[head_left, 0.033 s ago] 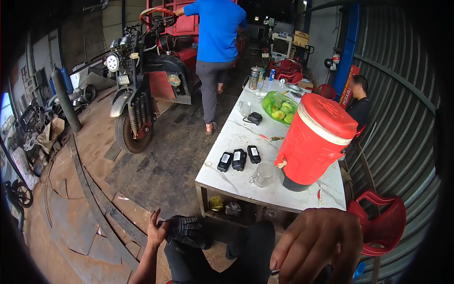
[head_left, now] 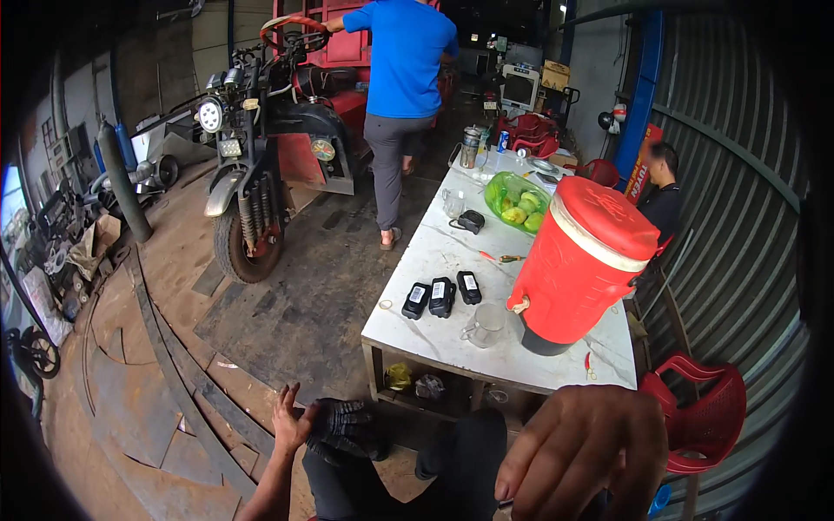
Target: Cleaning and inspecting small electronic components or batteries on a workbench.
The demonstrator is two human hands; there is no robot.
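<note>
My left hand (head_left: 290,424) is bare and open at the lower left, its fingers stretched and apart. Beside it, over my knee, lies a dark ribbed work glove (head_left: 346,425); whether my thumb touches it I cannot tell. Large and close at the lower right is my right hand (head_left: 584,447), its fingers curled together in a pinch. A tiny dark thing with a pale glint (head_left: 505,503) shows at the fingertips, too small to name. My dark-trousered legs are bent below the table.
On the white table (head_left: 404,334) stand a red drink cooler (head_left: 584,269), a glass mug (head_left: 483,327), several black boxes with white labels (head_left: 441,297) and a green bag of fruit (head_left: 517,201). A red chair (head_left: 699,417), a three-wheeler (head_left: 248,191) and two people are around it.
The view has shifted slightly, so the table and its things sit a little lower and to the right. My left hand's fingers look somewhat more spread; my right hand keeps its pinch.
</note>
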